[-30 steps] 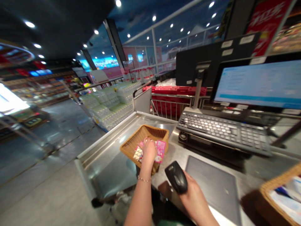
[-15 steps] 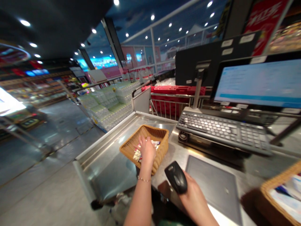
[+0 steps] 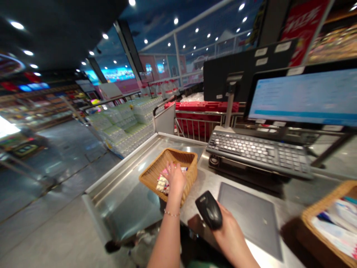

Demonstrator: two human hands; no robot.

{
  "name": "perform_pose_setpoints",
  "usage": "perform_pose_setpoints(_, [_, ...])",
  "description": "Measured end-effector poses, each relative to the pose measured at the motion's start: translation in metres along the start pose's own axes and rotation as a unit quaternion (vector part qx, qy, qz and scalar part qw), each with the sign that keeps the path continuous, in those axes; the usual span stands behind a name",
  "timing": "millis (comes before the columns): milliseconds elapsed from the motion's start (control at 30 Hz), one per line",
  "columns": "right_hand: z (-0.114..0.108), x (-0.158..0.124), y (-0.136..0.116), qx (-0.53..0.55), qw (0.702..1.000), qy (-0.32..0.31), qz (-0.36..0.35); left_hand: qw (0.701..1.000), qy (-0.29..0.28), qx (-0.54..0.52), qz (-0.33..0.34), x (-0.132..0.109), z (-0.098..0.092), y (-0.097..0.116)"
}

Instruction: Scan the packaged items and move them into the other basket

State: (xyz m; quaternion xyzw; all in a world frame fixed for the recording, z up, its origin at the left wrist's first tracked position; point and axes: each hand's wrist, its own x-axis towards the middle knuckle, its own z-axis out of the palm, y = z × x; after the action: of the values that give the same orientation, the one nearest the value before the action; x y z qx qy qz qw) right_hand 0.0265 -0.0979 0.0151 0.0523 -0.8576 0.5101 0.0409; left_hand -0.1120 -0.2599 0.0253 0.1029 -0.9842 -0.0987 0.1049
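Observation:
My left hand point(image 3: 175, 178) reaches down into a shallow wicker basket point(image 3: 178, 153) on the steel counter, touching small foil-and-pink packets point(image 3: 162, 184). Those packets lie in the basket, partly hidden by my fingers. Whether my left hand grips one, I cannot tell. My right hand point(image 3: 227, 232) is closed around a black handheld barcode scanner point(image 3: 209, 210), just short of the basket's near right corner. A bracelet circles my left wrist.
A keyboard point(image 3: 259, 152) and monitor point(image 3: 302, 96) stand to the right, behind a grey pad point(image 3: 245, 216). Another wicker basket point(image 3: 326, 197) holds papers at the right edge. Shrink-wrapped bottled water point(image 3: 119, 130) and a red-railed barrier point(image 3: 200, 115) lie beyond the steel counter point(image 3: 122, 201).
The pink packet seen raised under my left hand a second ago now lies lower in the basket. My view has drifted slightly, and the scanner stays in my right hand.

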Motion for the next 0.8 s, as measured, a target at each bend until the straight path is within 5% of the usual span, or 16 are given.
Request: perform_pose_setpoints(800, [-0.015,-0.024,0.013,-0.018,0.998,0.04,0.043,0.998,-0.023,-0.008,0.061,-0.02,-0.007,0.037])
